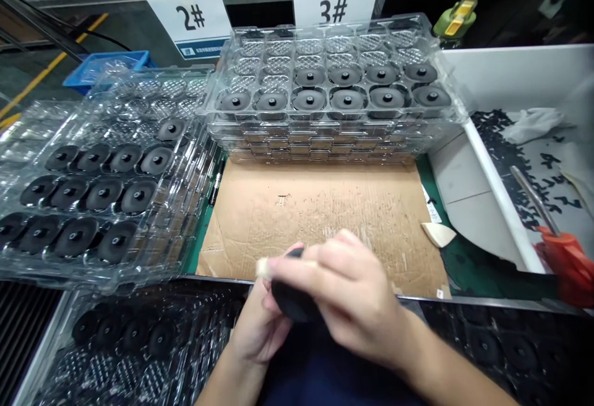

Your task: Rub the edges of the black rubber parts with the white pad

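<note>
Plastic, see-through trays [179, 208] are standing stacked at the far left, their cells carrying black parts [104, 194], with a thin green strip of table [492, 285] showing between the stack and the cardboard [250, 208]. That cardboard is covering the middle, stretching as open room from the front of a second tray stack [325, 143] toward the near edge. Over that edge the left hand [265, 328] is holding a black piece [292, 302] from the lower left, fingers partly curled; the piece is sitting tilted between both hands. From the other side the right hand [350, 282] is gripping it too, fingers bent over its top, though blur is hiding exactly where the fingertips are pressing. Farther right, a cream wedge [439, 234] is overlapping the cardboard's right border, near a white bin [524, 69]. Small black bits [494, 140] are lying inside the bin, and an orange-handled tool [568, 267] is resting at the near right.
</note>
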### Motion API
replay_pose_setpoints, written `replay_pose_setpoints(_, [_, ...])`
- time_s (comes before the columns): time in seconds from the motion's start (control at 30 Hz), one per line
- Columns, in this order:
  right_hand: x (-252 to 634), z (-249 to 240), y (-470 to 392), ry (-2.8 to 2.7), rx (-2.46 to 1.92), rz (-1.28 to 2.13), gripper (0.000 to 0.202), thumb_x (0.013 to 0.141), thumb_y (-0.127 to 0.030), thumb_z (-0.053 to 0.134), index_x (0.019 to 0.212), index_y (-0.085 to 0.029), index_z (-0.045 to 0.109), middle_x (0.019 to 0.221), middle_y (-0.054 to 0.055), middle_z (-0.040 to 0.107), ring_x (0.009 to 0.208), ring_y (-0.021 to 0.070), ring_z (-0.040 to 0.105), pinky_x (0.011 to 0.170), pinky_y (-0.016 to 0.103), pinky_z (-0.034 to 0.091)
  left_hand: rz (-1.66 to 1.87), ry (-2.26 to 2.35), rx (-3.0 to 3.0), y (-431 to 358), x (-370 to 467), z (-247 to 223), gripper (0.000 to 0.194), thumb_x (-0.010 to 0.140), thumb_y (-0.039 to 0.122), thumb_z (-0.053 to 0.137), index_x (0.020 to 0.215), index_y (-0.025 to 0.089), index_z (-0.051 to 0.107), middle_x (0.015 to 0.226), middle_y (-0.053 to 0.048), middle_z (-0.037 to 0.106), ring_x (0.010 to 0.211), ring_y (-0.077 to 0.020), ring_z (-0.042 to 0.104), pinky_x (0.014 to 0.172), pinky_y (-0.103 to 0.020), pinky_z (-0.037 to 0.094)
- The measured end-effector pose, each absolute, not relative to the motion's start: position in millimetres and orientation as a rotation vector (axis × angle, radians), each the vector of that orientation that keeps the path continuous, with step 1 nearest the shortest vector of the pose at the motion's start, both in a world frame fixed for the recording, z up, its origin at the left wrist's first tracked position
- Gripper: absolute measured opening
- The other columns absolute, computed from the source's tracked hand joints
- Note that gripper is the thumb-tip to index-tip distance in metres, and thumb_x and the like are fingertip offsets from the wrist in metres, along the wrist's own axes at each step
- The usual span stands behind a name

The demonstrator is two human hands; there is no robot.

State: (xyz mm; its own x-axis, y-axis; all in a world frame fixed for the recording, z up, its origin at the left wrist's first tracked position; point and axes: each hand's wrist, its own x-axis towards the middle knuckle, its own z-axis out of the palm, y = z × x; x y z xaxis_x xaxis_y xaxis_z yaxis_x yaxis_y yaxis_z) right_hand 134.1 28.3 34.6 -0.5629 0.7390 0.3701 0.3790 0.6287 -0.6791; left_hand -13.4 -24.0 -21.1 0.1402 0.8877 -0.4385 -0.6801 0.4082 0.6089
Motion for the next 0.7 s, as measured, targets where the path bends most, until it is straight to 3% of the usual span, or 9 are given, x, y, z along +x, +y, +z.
replay_pose_setpoints(0.1, [153, 27, 24, -2.058, -1.182, 1.073, 0.028, 0.087, -0.021, 0.046, 0.111, -0.026, 0.058, 0.088, 0.001, 0.065, 0.072, 0.0135, 0.057, 0.065, 0.028, 0.041, 1.164, 0.821, 0.269, -20, -22, -19, 0.056, 0.056, 0.042, 0.073, 0.108, 0.025, 0.061, 0.110, -0.004, 0.065, 0.102, -0.0227, 0.059, 0.089, -0.031, 0.044])
replay_pose_setpoints(0.23, [175, 10, 12, -1.739, -1.347, 1.553, 0.023, 0.084, -0.033, 0.052, 0.101, -0.026, 0.065, 0.100, 0.004, 0.067, 0.090, 0.0200, 0.062, 0.073, 0.030, 0.050, 1.147, 0.748, 0.262, -17, -33, -17, 0.057, 0.056, 0.044, 0.072, 0.108, 0.027, 0.059, 0.113, -0.006, 0.064, 0.100, -0.0252, 0.060, 0.096, -0.041, 0.038])
replay_pose_setpoints(0.37, [172, -10, 0, -1.525, -1.524, 1.631, 0.029, 0.083, -0.040, 0.050, 0.102, -0.023, 0.065, 0.106, 0.007, 0.065, 0.098, 0.0238, 0.060, 0.085, 0.040, 0.048, 1.154, 0.686, 0.261, -16, -32, -18, 0.054, 0.058, 0.042, 0.071, 0.108, 0.027, 0.058, 0.113, -0.005, 0.064, 0.100, -0.0245, 0.061, 0.095, -0.039, 0.041])
replay_pose_setpoints(0.53, [166, -16, -2, -1.558, -1.522, 1.616, 0.030, 0.083, -0.041, 0.051, 0.105, -0.025, 0.064, 0.111, 0.006, 0.063, 0.103, 0.0237, 0.057, 0.090, 0.042, 0.045, 1.153, 0.648, 0.256, -17, -30, -16, 0.053, 0.059, 0.040, 0.071, 0.109, 0.027, 0.058, 0.112, -0.002, 0.065, 0.101, -0.0234, 0.061, 0.091, -0.033, 0.043])
replay_pose_setpoints(0.7, [167, -14, -4, -1.576, -1.472, 1.623, 0.029, 0.083, -0.039, 0.051, 0.106, -0.025, 0.063, 0.112, 0.006, 0.063, 0.105, 0.0238, 0.056, 0.091, 0.042, 0.044, 1.135, 0.670, 0.238, -21, -29, -11, 0.054, 0.059, 0.042, 0.071, 0.109, 0.027, 0.058, 0.113, -0.002, 0.064, 0.103, -0.0236, 0.059, 0.094, -0.035, 0.041])
